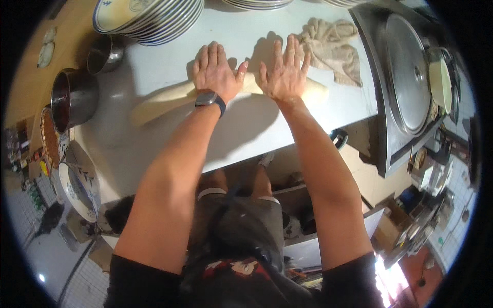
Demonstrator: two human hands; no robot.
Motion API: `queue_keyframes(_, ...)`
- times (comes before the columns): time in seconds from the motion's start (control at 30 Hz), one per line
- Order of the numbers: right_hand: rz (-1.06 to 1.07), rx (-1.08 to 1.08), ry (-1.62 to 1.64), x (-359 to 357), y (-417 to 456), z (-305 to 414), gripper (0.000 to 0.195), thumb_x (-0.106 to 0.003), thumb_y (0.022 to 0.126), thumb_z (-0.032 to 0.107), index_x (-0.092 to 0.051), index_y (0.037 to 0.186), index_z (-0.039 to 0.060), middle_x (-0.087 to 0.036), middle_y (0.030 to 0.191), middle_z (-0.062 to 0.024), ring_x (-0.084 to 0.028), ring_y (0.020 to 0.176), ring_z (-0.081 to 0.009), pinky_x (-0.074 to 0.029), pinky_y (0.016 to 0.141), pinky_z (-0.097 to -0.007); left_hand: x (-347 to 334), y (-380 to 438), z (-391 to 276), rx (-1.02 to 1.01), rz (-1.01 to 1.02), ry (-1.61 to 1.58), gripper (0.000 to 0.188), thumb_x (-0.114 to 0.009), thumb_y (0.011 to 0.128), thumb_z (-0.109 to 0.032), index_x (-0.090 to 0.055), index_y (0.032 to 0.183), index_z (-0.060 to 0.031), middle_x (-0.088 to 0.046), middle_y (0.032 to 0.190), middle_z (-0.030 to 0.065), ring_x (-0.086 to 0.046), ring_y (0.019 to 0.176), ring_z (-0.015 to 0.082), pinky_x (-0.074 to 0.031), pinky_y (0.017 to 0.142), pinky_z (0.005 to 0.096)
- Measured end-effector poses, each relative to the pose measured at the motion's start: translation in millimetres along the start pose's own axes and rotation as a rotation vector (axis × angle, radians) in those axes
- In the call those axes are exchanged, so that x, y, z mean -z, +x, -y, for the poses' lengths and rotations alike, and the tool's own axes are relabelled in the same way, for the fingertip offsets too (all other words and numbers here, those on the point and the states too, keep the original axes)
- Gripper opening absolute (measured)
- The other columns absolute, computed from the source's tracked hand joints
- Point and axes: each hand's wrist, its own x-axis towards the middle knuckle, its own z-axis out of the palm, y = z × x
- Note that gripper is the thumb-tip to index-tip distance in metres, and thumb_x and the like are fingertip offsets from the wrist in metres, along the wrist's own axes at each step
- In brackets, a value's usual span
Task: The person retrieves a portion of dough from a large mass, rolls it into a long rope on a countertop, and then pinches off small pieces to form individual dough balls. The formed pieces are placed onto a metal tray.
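Note:
A long roll of pale dough (161,104) lies across the white work table (231,131). My left hand (217,73), with a watch on its wrist, rests flat on the roll near its middle, fingers pointing away from me and the thumb out to the side. Just to its right, my right hand (284,73) presses on the dough with its palm, fingers spread. Neither hand is closed around anything. The dough's right end (317,91) shows beyond my right hand; the parts under both palms are hidden. Beside my right fingertips lies a crumpled beige cloth (331,46).
Stacked blue-rimmed plates (169,23) stand at the back left. Metal pots (75,100) and a patterned bowl (79,192) line the left edge. To the right is a steel stove unit with a large round lid (408,75) and a pale green bowl (441,82).

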Motion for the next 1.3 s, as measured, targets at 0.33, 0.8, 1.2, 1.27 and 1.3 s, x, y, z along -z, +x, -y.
queue_keyframes(0.33, 0.081, 0.209, 0.215, 15, -132, -25, 0.068, -0.050, 0.106, 0.045, -0.054, 0.155, -0.0018, -0.048, 0.164, -0.0252, -0.042, 0.155, -0.0423, -0.030, 0.126, -0.0604, 41, -126, 36, -0.362, 0.193, -0.400, 0.048, -0.053, 0.110, -0.035, -0.062, 0.151, -0.0115, -0.064, 0.154, 0.0065, -0.045, 0.155, 0.0265, -0.019, 0.131, 0.0567)
queue_keyframes(0.8, -0.045, 0.287, 0.284, 1, -76, -46, 0.062, -0.064, 0.101, 0.040, -0.062, 0.144, -0.0056, -0.058, 0.154, -0.0251, -0.055, 0.143, -0.0400, -0.035, 0.125, -0.0585, 15, -81, -45, -0.114, 0.160, -0.205, 0.071, -0.053, 0.107, -0.043, -0.044, 0.162, 0.0018, -0.037, 0.173, 0.0200, -0.029, 0.163, 0.0340, -0.016, 0.133, 0.0542)
queue_keyframes(1.2, -0.134, 0.021, 0.188, -13, 7, -76, 0.068, -0.054, 0.104, 0.044, -0.055, 0.154, -0.0013, -0.046, 0.165, -0.0243, -0.044, 0.153, -0.0381, -0.030, 0.128, -0.0564, -5, 19, -81, 0.097, 0.011, -0.058, 0.080, -0.053, 0.105, -0.057, -0.049, 0.158, 0.0025, -0.045, 0.168, 0.0184, -0.033, 0.159, 0.0381, -0.026, 0.127, 0.0570)
queue_keyframes(1.27, -0.139, -0.038, 0.153, -10, -1, -72, 0.070, -0.054, 0.104, 0.045, -0.052, 0.155, -0.0023, -0.045, 0.166, -0.0243, -0.040, 0.156, -0.0391, -0.028, 0.129, -0.0565, -6, 9, -71, -0.103, 0.042, -0.124, 0.070, -0.053, 0.106, -0.050, -0.052, 0.157, -0.0010, -0.049, 0.166, 0.0145, -0.034, 0.159, 0.0351, -0.025, 0.129, 0.0553)
queue_keyframes(1.3, -0.099, -0.031, 0.159, -9, -17, -66, 0.070, -0.053, 0.104, 0.045, -0.051, 0.156, -0.0027, -0.045, 0.166, -0.0241, -0.040, 0.156, -0.0394, -0.028, 0.129, -0.0572, -4, -6, -61, -0.238, 0.086, -0.156, 0.065, -0.053, 0.107, -0.046, -0.054, 0.156, -0.0027, -0.051, 0.165, 0.0126, -0.036, 0.159, 0.0336, -0.025, 0.129, 0.0548)
